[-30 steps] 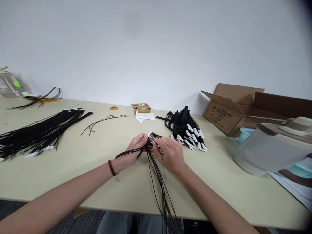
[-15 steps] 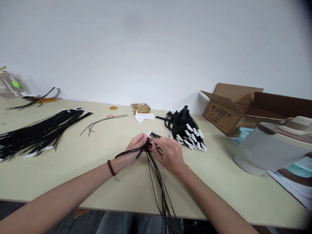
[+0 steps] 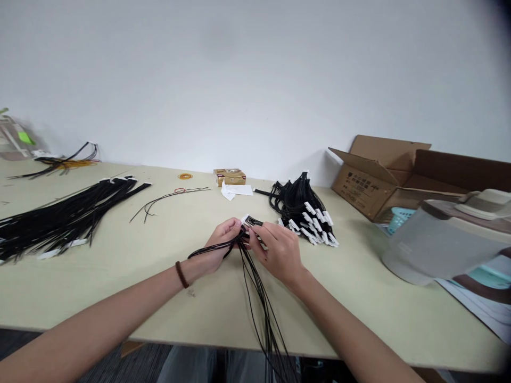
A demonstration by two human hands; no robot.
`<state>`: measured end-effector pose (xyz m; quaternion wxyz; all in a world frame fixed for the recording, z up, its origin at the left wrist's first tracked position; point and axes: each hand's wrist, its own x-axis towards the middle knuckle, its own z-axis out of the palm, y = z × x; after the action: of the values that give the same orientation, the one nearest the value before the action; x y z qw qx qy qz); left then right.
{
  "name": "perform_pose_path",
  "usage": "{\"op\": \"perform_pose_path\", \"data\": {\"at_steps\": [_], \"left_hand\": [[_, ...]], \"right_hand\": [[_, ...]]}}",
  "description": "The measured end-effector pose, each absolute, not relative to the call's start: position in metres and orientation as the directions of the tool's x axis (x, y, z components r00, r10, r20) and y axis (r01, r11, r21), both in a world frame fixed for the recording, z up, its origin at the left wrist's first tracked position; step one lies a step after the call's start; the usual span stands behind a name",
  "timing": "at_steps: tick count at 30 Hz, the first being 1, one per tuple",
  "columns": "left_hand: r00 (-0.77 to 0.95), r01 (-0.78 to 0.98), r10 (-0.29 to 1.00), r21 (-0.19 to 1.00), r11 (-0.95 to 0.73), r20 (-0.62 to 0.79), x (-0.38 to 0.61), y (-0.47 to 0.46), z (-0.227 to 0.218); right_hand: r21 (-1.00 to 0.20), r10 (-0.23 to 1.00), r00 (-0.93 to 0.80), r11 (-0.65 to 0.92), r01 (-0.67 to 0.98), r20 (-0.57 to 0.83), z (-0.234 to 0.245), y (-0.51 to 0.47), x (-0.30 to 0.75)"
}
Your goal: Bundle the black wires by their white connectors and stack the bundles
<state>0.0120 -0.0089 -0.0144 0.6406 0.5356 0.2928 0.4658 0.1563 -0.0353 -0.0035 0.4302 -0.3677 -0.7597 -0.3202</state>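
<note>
A black wire harness point(image 3: 261, 298) is held between my two hands above the table, its loose wires hanging past the front edge. My left hand point(image 3: 221, 239) is closed around the bunch near a white connector point(image 3: 244, 218), and some wires loop back over that wrist. The fingers of my right hand point(image 3: 277, 247) pinch the wires just right of the connector; the exact fingertip contact is partly hidden. Right behind my right hand lies a heap of bundled black harnesses point(image 3: 301, 199) with white connectors point(image 3: 317, 223).
Long black wires point(image 3: 67, 218) lie spread at the left. Further back are a few loose wires point(image 3: 163, 198), yellow rubber bands point(image 3: 185, 176), a small gold box point(image 3: 230, 177) and white paper point(image 3: 239, 190). An open cardboard box point(image 3: 371, 181) and a translucent jug point(image 3: 435, 244) stand at the right.
The fingers of my right hand have shifted very slightly at the wires. Otherwise both hands and the harness stay in the same place.
</note>
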Motion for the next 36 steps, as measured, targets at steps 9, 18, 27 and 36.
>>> {"op": "perform_pose_path", "data": {"at_steps": [9,18,27,36], "left_hand": [[0.460,-0.285,0.878,0.958,0.002,0.135,0.013,-0.015,-0.010],[0.486,-0.324,0.864,0.945,0.038,0.132,0.013,-0.017,-0.007],[0.502,-0.392,0.854,0.916,0.084,0.136,0.012,-0.019,-0.007],[0.524,-0.421,0.842,0.898,0.125,0.128,0.011,-0.017,-0.008]], "right_hand": [[0.182,0.287,-0.372,0.520,0.835,0.883,-0.003,-0.035,0.158],[0.170,0.205,-0.344,0.578,0.798,0.916,-0.003,-0.033,0.163],[0.201,0.178,-0.382,0.614,0.763,0.907,-0.001,-0.034,0.163],[0.205,0.149,-0.369,0.618,0.759,0.918,-0.003,-0.032,0.165]]}}
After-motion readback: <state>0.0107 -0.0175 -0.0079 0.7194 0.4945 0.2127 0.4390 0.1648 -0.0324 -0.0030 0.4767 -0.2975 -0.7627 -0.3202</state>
